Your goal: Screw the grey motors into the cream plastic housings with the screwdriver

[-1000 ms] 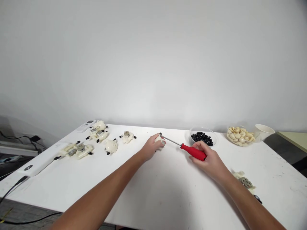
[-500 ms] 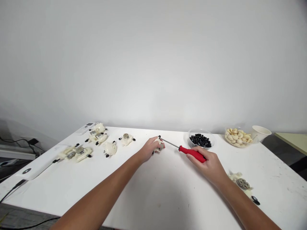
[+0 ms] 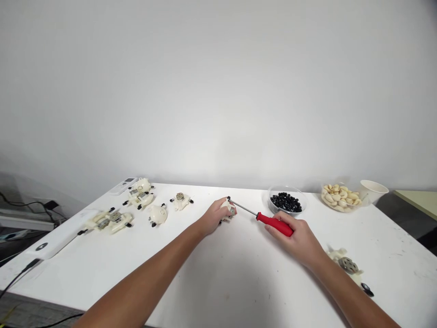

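Observation:
Near the middle of the table, my left hand [image 3: 215, 216] is closed around a small cream plastic toy body [image 3: 226, 210] with a grey inner part and black pieces on it. My right hand [image 3: 297, 234] grips a screwdriver [image 3: 275, 224] by its red handle. The metal shaft points left, and its tip meets a black piece at the top of the toy body. Fingers hide much of the toy body. Just behind my right hand stands a clear bowl [image 3: 304, 201] of small black parts [image 3: 286, 202].
Several similar cream toy bodies [image 3: 158, 214] lie at the left, beside a white power strip [image 3: 56, 237] and a remote control [image 3: 123, 186]. Cream oval pieces [image 3: 339, 197] fill a clear bowl by a paper cup [image 3: 374, 190]. Another toy body [image 3: 348, 265] lies right of my right forearm.
The view has shifted slightly. Both hands keep their grips, and the screwdriver tip stays against the top of the toy body.

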Tool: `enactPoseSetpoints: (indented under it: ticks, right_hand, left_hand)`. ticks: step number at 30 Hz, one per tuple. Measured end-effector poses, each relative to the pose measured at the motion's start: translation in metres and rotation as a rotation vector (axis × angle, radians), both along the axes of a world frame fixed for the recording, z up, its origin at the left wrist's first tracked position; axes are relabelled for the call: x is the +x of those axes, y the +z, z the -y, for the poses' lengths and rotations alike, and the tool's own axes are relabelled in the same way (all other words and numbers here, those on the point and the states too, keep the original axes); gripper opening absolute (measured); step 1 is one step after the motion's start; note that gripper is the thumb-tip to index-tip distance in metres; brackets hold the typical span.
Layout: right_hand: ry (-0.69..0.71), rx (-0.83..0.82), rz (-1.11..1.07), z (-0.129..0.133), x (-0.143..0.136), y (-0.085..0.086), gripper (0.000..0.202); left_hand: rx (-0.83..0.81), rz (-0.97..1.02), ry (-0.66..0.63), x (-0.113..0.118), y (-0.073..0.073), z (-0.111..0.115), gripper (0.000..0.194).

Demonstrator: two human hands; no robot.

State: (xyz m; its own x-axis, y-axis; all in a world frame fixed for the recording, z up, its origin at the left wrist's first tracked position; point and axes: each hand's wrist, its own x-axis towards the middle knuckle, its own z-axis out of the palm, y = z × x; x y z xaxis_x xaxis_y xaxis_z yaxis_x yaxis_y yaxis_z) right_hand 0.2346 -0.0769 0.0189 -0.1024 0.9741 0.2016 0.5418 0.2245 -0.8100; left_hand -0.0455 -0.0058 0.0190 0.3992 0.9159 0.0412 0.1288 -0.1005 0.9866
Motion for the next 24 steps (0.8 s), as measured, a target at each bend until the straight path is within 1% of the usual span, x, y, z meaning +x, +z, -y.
enactPoseSetpoints:
  ticks: [4, 9, 12, 15, 17, 19, 22, 24]
  right_hand:
    - [0.043, -0.205, -0.126, -0.003, 0.001, 0.003, 0.037]
    - [0.074, -0.428, -0.332, -0.008, 0.002, 0.003, 0.047]
    - [0.099, -0.547, -0.452, -0.009, 0.002, 0.001, 0.047]
    - [0.163, -0.641, -0.547, -0.009, 0.0, 0.001, 0.046]
    - [0.171, -0.62, -0.562, -0.009, -0.004, 0.001, 0.046]
    - [0.121, -0.513, -0.495, -0.008, -0.007, 0.003, 0.045]
    - [0.044, -0.32, -0.332, -0.005, -0.008, 0.007, 0.042]
    - [0.03, -0.238, -0.252, -0.003, -0.007, 0.009, 0.039]
  left_hand:
    - [0.0, 0.0, 0.009, 0.001, -0.003, 0.001, 0.024]
    - [0.024, 0.017, 0.004, 0.0, -0.008, -0.001, 0.025]
    - [0.0, 0.021, 0.0, 0.0, -0.009, -0.003, 0.026]
    - [-0.047, 0.053, 0.006, -0.001, -0.006, -0.004, 0.026]
    - [-0.114, 0.13, 0.019, -0.003, -0.004, -0.006, 0.026]
    - [-0.203, 0.279, 0.039, -0.006, -0.002, -0.01, 0.027]
    - [-0.31, 0.532, 0.07, -0.012, 0.001, -0.017, 0.028]
    - [-0.352, 0.622, 0.103, -0.013, 0.002, -0.02, 0.028]
